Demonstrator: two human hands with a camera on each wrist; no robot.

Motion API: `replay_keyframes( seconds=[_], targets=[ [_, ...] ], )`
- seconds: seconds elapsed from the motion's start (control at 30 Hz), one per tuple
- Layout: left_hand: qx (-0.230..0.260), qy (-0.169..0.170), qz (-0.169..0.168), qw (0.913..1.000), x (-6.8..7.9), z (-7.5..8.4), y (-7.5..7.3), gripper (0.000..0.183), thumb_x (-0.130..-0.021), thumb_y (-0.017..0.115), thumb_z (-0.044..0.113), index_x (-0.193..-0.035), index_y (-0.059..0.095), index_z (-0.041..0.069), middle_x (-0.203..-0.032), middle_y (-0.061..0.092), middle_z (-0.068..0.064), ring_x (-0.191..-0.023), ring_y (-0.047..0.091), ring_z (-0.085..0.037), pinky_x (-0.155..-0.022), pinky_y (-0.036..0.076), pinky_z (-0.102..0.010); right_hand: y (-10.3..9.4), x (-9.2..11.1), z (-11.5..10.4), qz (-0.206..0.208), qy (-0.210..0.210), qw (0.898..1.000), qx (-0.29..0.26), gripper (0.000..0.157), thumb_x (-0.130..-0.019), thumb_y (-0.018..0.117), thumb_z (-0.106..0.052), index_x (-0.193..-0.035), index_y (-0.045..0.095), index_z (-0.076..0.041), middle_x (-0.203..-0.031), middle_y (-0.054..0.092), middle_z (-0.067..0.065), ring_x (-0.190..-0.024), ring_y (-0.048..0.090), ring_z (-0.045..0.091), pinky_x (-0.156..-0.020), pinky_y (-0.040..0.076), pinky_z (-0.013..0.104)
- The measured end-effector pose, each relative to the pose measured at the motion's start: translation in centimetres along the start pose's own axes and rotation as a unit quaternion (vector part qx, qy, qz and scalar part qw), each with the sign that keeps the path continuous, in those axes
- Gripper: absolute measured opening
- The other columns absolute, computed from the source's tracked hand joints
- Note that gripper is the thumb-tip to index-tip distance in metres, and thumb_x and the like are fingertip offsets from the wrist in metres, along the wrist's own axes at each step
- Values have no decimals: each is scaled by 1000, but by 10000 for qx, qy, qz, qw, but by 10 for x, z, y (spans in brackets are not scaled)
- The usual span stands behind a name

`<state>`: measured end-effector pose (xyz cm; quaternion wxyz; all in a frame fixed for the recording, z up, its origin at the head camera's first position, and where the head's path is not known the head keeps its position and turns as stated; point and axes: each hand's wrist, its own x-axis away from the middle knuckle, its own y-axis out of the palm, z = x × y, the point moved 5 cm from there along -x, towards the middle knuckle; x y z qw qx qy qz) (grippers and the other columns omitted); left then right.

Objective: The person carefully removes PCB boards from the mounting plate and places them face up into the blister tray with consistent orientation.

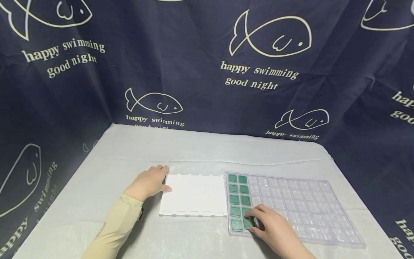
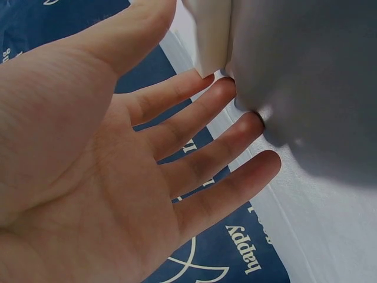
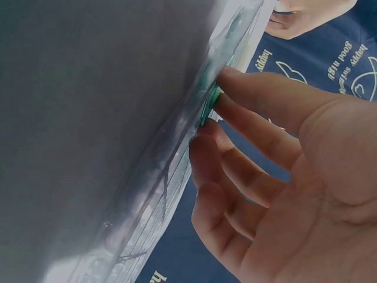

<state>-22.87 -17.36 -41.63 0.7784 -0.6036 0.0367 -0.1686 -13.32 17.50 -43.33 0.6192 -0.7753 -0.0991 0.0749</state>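
Observation:
My left hand [image 1: 149, 182] rests at the left edge of a flat white panel [image 1: 196, 196], thumb over its top face. The other fingers, straight and spread in the left wrist view, lie along the panel's side. To the right, my right hand [image 1: 275, 228] bends over a clear compartment tray [image 1: 300, 205]. Thumb and forefinger pinch a small green circuit board [image 1: 248, 223] in the near compartment of the second column. In the right wrist view a green edge [image 3: 211, 105] shows between those fingertips, while the remaining fingers curl beside the tray.
More green circuit boards [image 1: 234, 199] sit in the tray's two left columns; the columns to their right show bare clear pockets. The panel's right edge lies against the tray. A pale cloth covers the table [image 1: 194, 147], with dark fish-print curtains [image 1: 200, 64] around it.

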Motion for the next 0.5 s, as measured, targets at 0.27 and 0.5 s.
replay_keyframes(
  seconds=[0.27, 0.5],
  targets=[
    [6, 49, 52, 10000, -1, -1, 1, 63, -82, 82, 36, -127, 58, 0, -113, 66, -16, -104, 63, -36, -89, 55, -55, 0, 4, 1, 1, -121, 9999, -37, 33, -74, 88, -32, -102, 72, -36, -103, 66, -22, -89, 66, 1, -78, 59, 30],
    [79, 26, 34, 10000, -2, -3, 1, 64, -82, 82, 37, -128, 57, -1, -117, 66, -18, -106, 63, -38, -91, 54, -56, -1, 6, 0, 134, -190, 9997, -126, 31, -77, 87, -30, -105, 73, -36, -103, 64, -23, -90, 63, -2, -75, 56, 26]
  ],
)
